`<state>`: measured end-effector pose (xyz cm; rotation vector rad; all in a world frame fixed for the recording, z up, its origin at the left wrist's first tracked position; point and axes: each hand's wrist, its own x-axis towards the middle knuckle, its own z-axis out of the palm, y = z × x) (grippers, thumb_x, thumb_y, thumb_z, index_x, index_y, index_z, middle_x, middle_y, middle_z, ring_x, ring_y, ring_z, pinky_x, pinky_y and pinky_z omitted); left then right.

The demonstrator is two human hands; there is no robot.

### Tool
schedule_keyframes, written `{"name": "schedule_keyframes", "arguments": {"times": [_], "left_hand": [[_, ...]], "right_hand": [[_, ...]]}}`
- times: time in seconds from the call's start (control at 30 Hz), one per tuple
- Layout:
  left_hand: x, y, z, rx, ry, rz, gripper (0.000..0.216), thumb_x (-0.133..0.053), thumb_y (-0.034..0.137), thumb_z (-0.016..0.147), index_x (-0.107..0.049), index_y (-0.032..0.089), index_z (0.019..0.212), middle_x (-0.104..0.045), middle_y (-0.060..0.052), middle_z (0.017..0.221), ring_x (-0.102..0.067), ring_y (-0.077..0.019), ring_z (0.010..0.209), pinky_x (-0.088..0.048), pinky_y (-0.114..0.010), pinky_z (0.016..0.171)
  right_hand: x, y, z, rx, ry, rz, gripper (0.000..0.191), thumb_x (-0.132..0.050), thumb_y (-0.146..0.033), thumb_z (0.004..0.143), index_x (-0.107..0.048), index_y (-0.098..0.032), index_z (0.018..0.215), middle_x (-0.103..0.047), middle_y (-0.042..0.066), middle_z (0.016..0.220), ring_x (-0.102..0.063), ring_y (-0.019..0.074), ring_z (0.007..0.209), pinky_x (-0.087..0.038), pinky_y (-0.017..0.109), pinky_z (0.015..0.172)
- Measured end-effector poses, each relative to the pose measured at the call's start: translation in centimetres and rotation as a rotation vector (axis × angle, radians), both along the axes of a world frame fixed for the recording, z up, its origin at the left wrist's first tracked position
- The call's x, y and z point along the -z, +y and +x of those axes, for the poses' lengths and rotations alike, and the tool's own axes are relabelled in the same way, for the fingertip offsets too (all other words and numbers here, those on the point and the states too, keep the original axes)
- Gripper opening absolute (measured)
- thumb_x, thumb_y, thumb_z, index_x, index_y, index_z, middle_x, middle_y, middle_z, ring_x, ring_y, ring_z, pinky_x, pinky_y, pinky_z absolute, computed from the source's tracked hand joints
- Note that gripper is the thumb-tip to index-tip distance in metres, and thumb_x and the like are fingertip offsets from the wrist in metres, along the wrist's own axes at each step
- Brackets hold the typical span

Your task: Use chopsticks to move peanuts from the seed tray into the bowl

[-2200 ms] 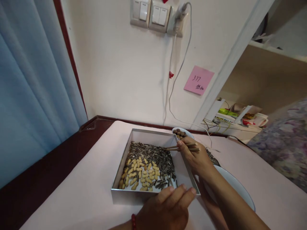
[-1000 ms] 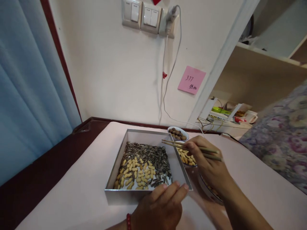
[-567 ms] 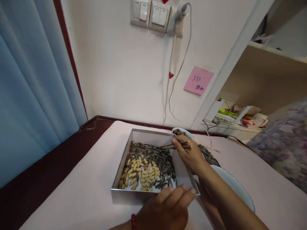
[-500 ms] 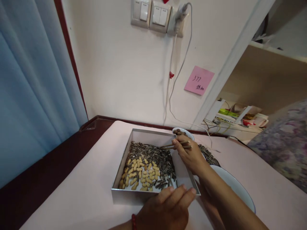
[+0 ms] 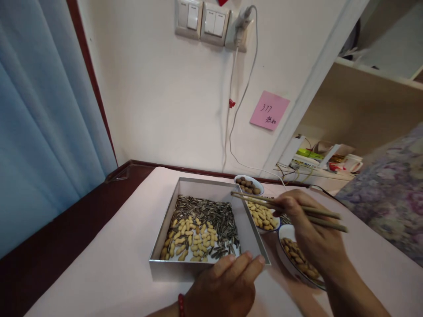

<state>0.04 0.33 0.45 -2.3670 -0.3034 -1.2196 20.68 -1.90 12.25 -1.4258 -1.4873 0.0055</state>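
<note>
A square silver box (image 5: 172, 270) holds striped sunflower seeds (image 5: 205, 209) along its back and right side, with unshelled peanuts (image 5: 198, 242) at the front left. My left hand (image 5: 224, 281) grips the near wall, fingers over the rim and thumb hidden. In my right hand (image 5: 313, 237) is a pair of wooden chopsticks (image 5: 324, 213), tips above the box's right wall; whether they pinch anything is too small to tell. Below that hand is a bowl of brown nuts (image 5: 297, 259), partly covered. A bowl of peanuts (image 5: 264, 215) stands right of the box.
A bowl of round brown nuts (image 5: 247, 185) stands at the back by the wall. More sunflower seeds (image 5: 284, 219) show partly behind my right hand. A white cable (image 5: 246, 165) hangs down to the pink tabletop (image 5: 109, 264). Someone in flowered cloth (image 5: 390, 193) is at the right.
My right hand has moved right with the chopsticks, lifting their tips out of the box. The peanut bowl and brown nuts show more now. My left hand stays on the box.
</note>
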Motion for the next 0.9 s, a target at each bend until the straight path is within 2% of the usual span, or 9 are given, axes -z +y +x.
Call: {"name": "schedule_keyframes", "arguments": {"times": [0.17, 0.27, 0.37, 0.5, 0.6, 0.77, 0.9], "left_hand": [[0.5, 0.0, 0.0, 0.010, 0.001, -0.031, 0.017, -0.062, 0.025, 0.094, -0.078, 0.027, 0.099, -0.065, 0.005, 0.144, -0.053, -0.0139, 0.132, -0.031, -0.030, 0.112], [0.6, 0.1, 0.0, 0.017, 0.005, -0.032, 0.018, -0.062, 0.025, 0.094, -0.078, 0.026, 0.100, -0.065, 0.004, 0.144, -0.053, -0.0144, 0.132, -0.028, -0.031, 0.116], [0.6, 0.0, 0.0, 0.021, -0.006, -0.039, 0.014, -0.064, 0.024, 0.093, -0.077, 0.026, 0.096, -0.067, 0.005, 0.141, -0.053, -0.0143, 0.132, -0.026, -0.031, 0.119], [0.5, 0.0, 0.0, 0.017, -0.008, -0.030, 0.013, -0.064, 0.026, 0.093, -0.077, 0.027, 0.095, -0.067, 0.005, 0.140, -0.053, -0.0137, 0.131, -0.026, -0.030, 0.117], [0.5, 0.0, 0.0, 0.020, 0.012, -0.022, 0.012, -0.064, 0.027, 0.094, -0.076, 0.026, 0.093, -0.066, 0.005, 0.142, -0.052, -0.0146, 0.132, -0.028, -0.031, 0.115], [0.6, 0.2, 0.1, -0.003, -0.007, 0.004, 0.014, -0.063, 0.027, 0.094, -0.076, 0.027, 0.098, -0.064, 0.004, 0.144, -0.051, -0.0157, 0.133, -0.032, -0.030, 0.112], [0.4, 0.3, 0.2, -0.006, -0.016, 0.026, 0.016, -0.063, 0.026, 0.095, -0.077, 0.027, 0.101, -0.065, 0.004, 0.142, -0.052, -0.0147, 0.130, -0.036, -0.029, 0.107]], "right_hand": [[-1.1, -2.8, 3.9, 0.272, 0.026, 0.155, 0.030, -0.058, -0.053, 0.099, -0.072, -0.029, 0.089, -0.070, 0.005, 0.085, -0.068, 0.0264, 0.077, -0.050, 0.044, 0.075], [-0.7, -3.0, 5.5, 0.359, 0.059, 0.102, 0.032, -0.058, -0.057, 0.097, -0.070, -0.028, 0.088, -0.070, 0.005, 0.085, -0.068, 0.0287, 0.075, -0.049, 0.046, 0.073], [-0.2, -2.8, 5.7, 0.366, 0.077, 0.067, 0.033, -0.056, -0.058, 0.097, -0.069, -0.029, 0.089, -0.071, 0.004, 0.086, -0.069, 0.0279, 0.075, -0.050, 0.044, 0.074], [-0.3, -2.4, 4.1, 0.308, 0.043, 0.118, 0.032, -0.057, -0.055, 0.098, -0.071, -0.028, 0.089, -0.071, 0.003, 0.086, -0.069, 0.0257, 0.077, -0.049, 0.042, 0.074], [-0.5, -1.5, 2.0, 0.180, 0.031, 0.115, 0.032, -0.055, -0.054, 0.101, -0.070, -0.027, 0.091, -0.071, 0.003, 0.085, -0.069, 0.0233, 0.079, -0.051, 0.038, 0.072], [0.6, 1.7, -1.8, -0.105, -0.057, -0.048, 0.032, -0.052, -0.046, 0.104, -0.068, -0.024, 0.086, -0.066, 0.002, 0.078, -0.063, 0.0180, 0.074, -0.048, 0.031, 0.067], [2.3, 4.8, -2.9, -0.183, -0.115, -0.128, 0.034, -0.052, -0.044, 0.102, -0.064, -0.022, 0.078, -0.062, 0.001, 0.073, -0.060, 0.0174, 0.069, -0.046, 0.030, 0.066]]}}
